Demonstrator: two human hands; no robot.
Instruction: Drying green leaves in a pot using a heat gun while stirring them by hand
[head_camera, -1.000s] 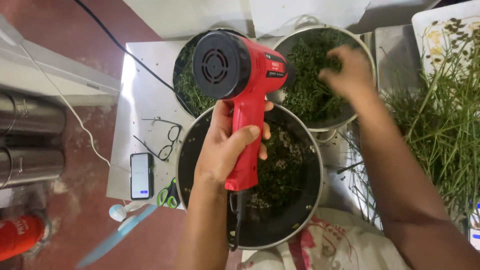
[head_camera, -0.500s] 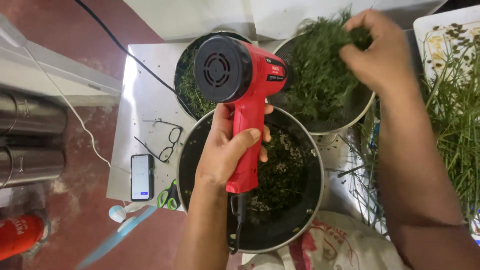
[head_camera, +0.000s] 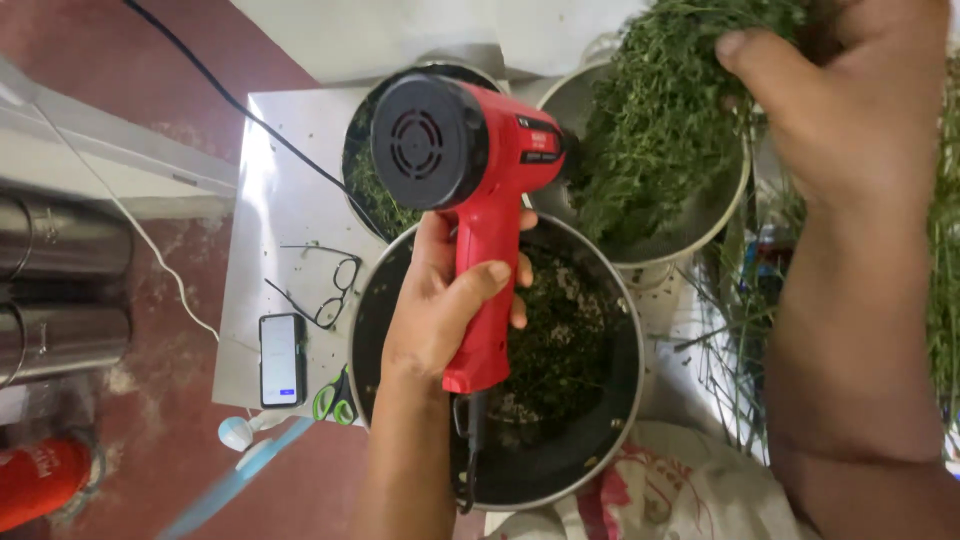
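Hands, two, both engaged. Right hand (head_camera: 840, 110), raised at upper right, fingers curled around a large clump of green herbs (head_camera: 670, 110); the clump hangs over the steel bowl (head_camera: 735, 205) and is not yet set down anywhere.

Left hand (head_camera: 445, 310), wrapped tight about the grip of the red heat gun (head_camera: 470, 190), barrel aimed right toward the lifted clump, cord trailing down over the pan.

Large dark pan (head_camera: 600, 440), just under the left hand: holds a partial layer of darker, wilted-looking herbs, much of its bottom bare. Judged: some material already treated, more to come.

Smaller dark pan (head_camera: 365, 185), behind the gun, with green herbs.

Loose green stalks (head_camera: 940, 290), far right, apparently unprocessed stock.

Counter (head_camera: 285, 150), metal, bearing spectacles (head_camera: 325, 290), a phone (head_camera: 282, 358), and green-handled scissors (head_camera: 335, 398).
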